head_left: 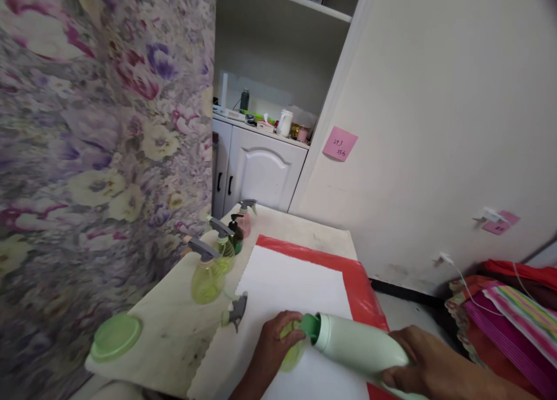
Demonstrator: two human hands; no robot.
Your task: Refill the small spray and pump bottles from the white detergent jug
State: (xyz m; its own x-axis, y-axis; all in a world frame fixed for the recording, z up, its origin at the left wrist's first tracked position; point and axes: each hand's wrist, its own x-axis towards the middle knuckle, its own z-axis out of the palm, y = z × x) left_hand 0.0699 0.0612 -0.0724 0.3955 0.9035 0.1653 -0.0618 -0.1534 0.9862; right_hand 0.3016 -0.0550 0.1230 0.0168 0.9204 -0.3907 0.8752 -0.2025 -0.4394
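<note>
My left hand (281,333) is wrapped round a see-through yellow-green bottle (292,356) with no spray head on it. My right hand (413,359) grips a large pale green bottle (359,342), tilted almost on its side. Its darker green neck (310,325) points left and meets the small bottle's mouth; whether liquid is flowing I cannot tell. A loose grey trigger spray head (236,313) lies on the left edge of the white sheet (287,278). A round green lid (116,336) is at the table's left corner.
Along the table's left side stand yellow-green spray bottles (206,281), a dark pump bottle (235,235) and a pink spray bottle (244,221). Red plastic (363,289) lies under the sheet. A floral curtain (108,127) hangs at left; folded bedding (500,324) is at right.
</note>
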